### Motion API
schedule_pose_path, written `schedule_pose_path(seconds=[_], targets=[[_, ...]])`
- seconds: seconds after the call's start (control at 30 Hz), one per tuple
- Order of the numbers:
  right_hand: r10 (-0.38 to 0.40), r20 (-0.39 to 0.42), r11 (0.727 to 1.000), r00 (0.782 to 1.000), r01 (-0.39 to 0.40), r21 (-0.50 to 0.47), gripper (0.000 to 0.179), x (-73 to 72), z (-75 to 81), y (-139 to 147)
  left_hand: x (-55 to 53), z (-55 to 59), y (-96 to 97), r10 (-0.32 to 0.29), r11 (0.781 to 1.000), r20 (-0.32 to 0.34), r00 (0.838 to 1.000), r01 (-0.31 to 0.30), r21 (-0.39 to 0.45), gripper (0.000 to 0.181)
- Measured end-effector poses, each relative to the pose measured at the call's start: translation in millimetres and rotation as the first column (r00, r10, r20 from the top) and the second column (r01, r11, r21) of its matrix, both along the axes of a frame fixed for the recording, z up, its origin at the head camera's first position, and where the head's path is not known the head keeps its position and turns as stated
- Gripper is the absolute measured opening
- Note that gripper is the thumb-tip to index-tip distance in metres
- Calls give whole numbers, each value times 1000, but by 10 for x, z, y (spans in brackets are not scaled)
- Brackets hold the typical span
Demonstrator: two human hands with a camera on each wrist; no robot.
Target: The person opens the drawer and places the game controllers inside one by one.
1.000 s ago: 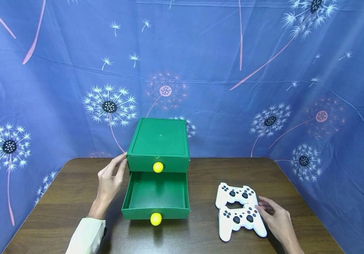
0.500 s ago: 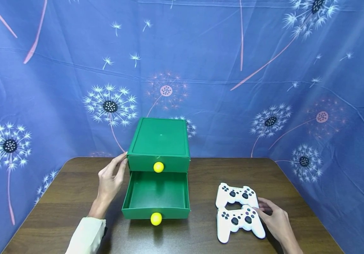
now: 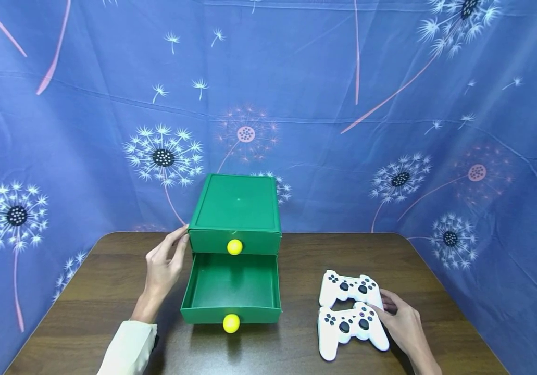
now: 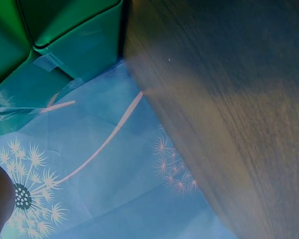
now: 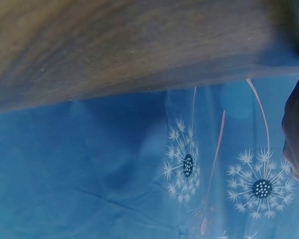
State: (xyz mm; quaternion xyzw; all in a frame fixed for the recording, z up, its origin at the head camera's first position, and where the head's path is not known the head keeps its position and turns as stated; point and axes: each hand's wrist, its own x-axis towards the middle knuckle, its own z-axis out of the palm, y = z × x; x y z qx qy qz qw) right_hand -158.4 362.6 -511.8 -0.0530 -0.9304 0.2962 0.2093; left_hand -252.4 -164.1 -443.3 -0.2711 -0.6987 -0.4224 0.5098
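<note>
Left hand (image 3: 162, 273), fingers extended, braces the green drawer unit (image 3: 237, 203) at its right. Right hand (image 3: 403, 324): grasp indeterminable; pinch 1 white controller (image 3: 353, 319), immediately left, firmly.

no text can be read, any marks on the white controllers (image 3: 353, 317) being too small.

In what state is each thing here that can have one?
Green box-shaped plastic cabinet: upright on the brown wooden table
Upper drawer with round yellow knob: closed
Lower drawer: pulled open
Far white game controller: lying buttons up
Near white game controller: lying buttons up, against the far one
Blue dandelion-print cloth: hanging, creased
Left hand: touching the cabinet's left side
Right hand: at the controllers' right side
</note>
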Motion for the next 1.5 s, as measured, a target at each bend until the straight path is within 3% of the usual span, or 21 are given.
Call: schedule_pose_path(seconds=[0.4,1.07,1.5], targets=[[10,37,1000,999,-10,3,56,-54,-10,-6,-9,-21,1,12,1000,-2,1000,-12,6,50],[3,93,1000,996,-5,16,56,-48,45,-56,-23,-6,12,12,1000,1,1000,-12,7,49],[-62,57,997,996,59,44,55,2,116,-99,-19,0,8,10,1000,0,1000,-10,1,49]])
